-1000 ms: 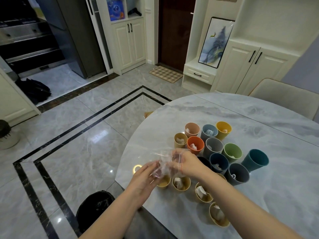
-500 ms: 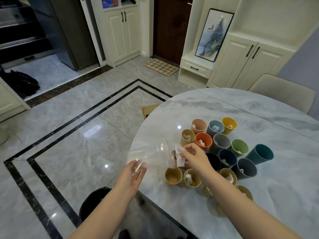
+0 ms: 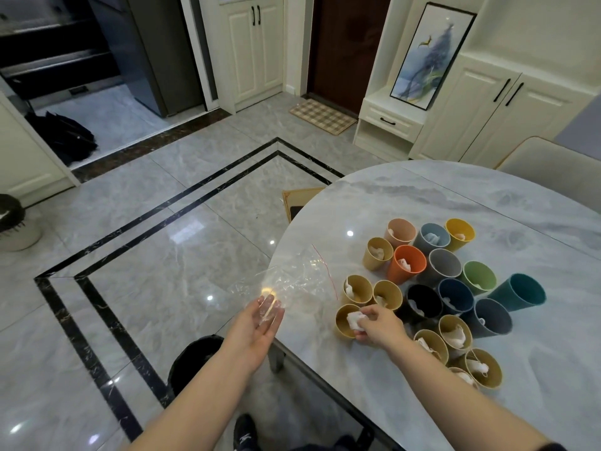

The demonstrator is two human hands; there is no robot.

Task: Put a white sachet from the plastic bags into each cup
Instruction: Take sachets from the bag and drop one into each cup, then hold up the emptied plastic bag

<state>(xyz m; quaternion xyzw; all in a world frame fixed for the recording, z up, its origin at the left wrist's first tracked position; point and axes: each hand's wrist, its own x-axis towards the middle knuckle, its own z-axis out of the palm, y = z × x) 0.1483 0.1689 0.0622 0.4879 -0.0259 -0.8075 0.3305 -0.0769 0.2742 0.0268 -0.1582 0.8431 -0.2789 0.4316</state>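
**Dropping a sachet into the nearest cup**

Holding a white sachet (image 3: 355,320) pinched in its fingertips, the right hand (image 3: 379,327) sits at the rim of a tan cup (image 3: 345,323) on the near edge of the cluster, the sachet just inside the cup's mouth. That grip is closed on the sachet. The left hand (image 3: 257,323) is out past the bench edge, palm up, fingers loosely curled on a corner of a clear plastic bag (image 3: 292,281) that looks empty.

The sachet looks light, soft and crumpled — likely to flop and drop without bouncing. A fingertip pinch on its body seems enough. The bag is thin, limp and slippery; it is best held by a corner or by its red-lined mouth.

Cups (image 3: 432,281) of many colours stand packed close, rims touching or nearly so, and look light enough to tip if knocked. Most show a white sachet inside; the teal cup (image 3: 520,292) at the far right lies tilted and its contents cannot be seen.

The bench (image 3: 422,203) is a round, glossy marble top — smooth, so cups could slide. Beyond it lie polished grey floor tiles with black inlay, cream cabinets, a dark door and a mat.
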